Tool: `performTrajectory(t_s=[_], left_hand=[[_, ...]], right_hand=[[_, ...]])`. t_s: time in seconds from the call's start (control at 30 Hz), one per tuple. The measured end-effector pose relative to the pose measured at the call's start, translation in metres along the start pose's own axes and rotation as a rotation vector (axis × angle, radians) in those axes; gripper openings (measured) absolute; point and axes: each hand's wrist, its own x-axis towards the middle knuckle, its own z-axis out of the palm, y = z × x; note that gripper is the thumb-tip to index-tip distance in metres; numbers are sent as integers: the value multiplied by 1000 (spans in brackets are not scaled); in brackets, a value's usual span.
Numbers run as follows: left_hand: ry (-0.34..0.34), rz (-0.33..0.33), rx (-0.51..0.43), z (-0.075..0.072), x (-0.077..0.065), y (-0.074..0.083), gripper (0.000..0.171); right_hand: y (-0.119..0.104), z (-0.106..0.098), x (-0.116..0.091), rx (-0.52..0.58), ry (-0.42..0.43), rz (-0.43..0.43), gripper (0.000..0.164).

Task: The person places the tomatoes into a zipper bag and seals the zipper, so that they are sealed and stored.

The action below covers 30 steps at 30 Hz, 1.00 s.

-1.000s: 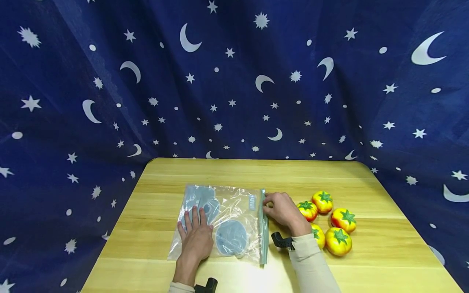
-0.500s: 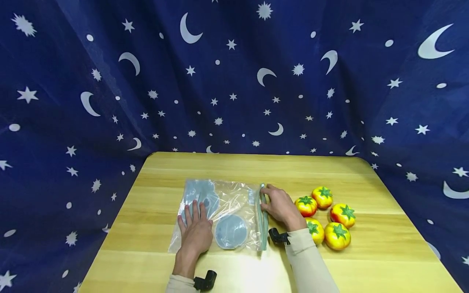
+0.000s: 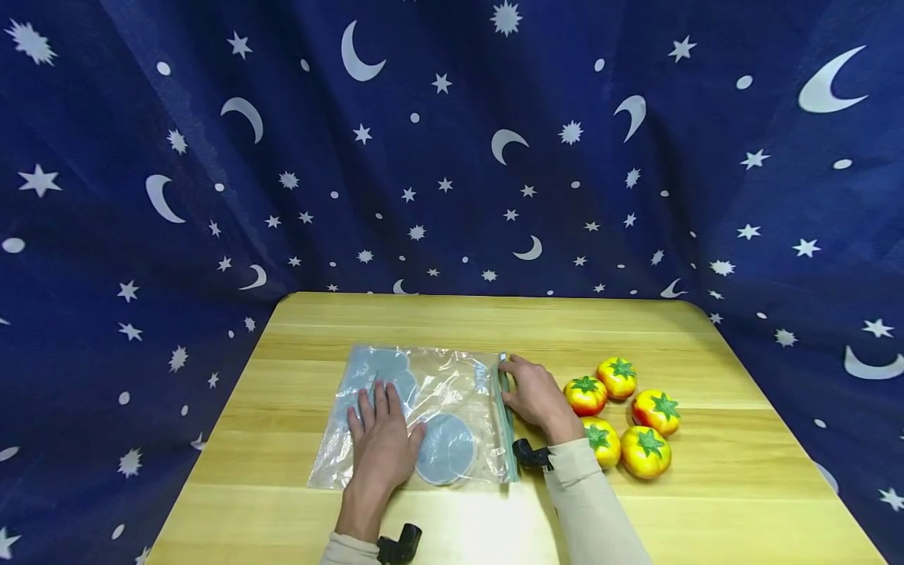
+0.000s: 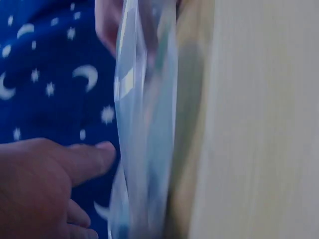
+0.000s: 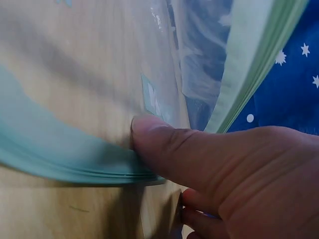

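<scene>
A clear plastic zip bag with pale blue printed shapes lies flat on the table in the head view. My left hand rests on its left part with fingers straight and spread. At the bag's right end, my right hand pinches the green zip edge near its far corner. In the right wrist view the thumb lies over one green zip strip, while the other zip strip stands apart from it, so the bag's mouth gapes. The fingertips beneath the strip are partly hidden.
Several yellow-red toy tomatoes with green leaf tops sit in a cluster right of my right hand, the nearest close to the right forearm. The wooden table ends at a dark blue curtain with moons and stars.
The two zip strips have parted under my right hand. My left hand stays on the bag, its thumb now spread further out. The head view has tilted slightly.
</scene>
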Motion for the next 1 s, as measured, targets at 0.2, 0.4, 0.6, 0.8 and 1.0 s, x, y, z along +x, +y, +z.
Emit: performTrajectory(t_s=[0.2, 0.4, 0.6, 0.8, 1.0], left_hand=[[6, 211, 7, 10, -3, 40, 92], [-41, 366, 50, 21, -6, 77, 87], [-94, 414, 28, 35, -3, 98, 83], [-113, 406, 6, 47, -1, 101, 82], [-119, 393, -35, 48, -2, 97, 79]], right_hand=[[-1, -1, 2, -2, 1, 5, 49], [-1, 0, 1, 3, 2, 21, 50], [-1, 1, 0, 2, 0, 23, 49], [0, 1, 0, 3, -2, 27, 51], [1, 2, 0, 4, -6, 18, 53]])
